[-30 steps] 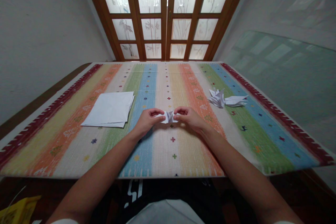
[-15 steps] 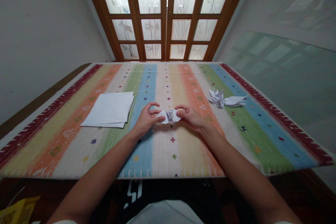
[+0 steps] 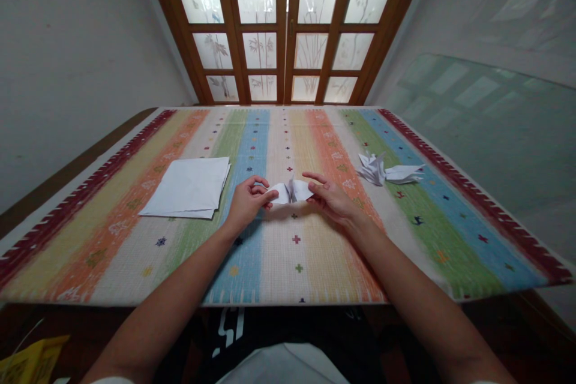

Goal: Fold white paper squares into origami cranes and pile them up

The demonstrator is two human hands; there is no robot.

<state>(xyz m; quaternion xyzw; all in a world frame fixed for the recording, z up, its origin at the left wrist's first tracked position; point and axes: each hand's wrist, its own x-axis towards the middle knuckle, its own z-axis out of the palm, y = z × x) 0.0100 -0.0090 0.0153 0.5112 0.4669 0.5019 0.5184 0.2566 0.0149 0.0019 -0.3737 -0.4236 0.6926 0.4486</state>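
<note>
A small white folded paper figure (image 3: 289, 192) is held just above the striped cloth at the table's middle. My left hand (image 3: 249, 199) pinches its left wing between thumb and fingers. My right hand (image 3: 330, 196) pinches its right wing, with the index finger stretched out above it. The two wings are spread apart sideways and a small point stands up between them.
A stack of white paper sheets (image 3: 189, 186) lies to the left of my hands. Folded white paper figures (image 3: 387, 170) lie to the right. The striped tablecloth (image 3: 288, 252) covers the table. A glass pane (image 3: 486, 132) leans at the right; wooden doors (image 3: 283, 24) stand behind.
My hands have drawn apart a little, spreading the paper figure's wings wider. My right index finger has lifted and straightened.
</note>
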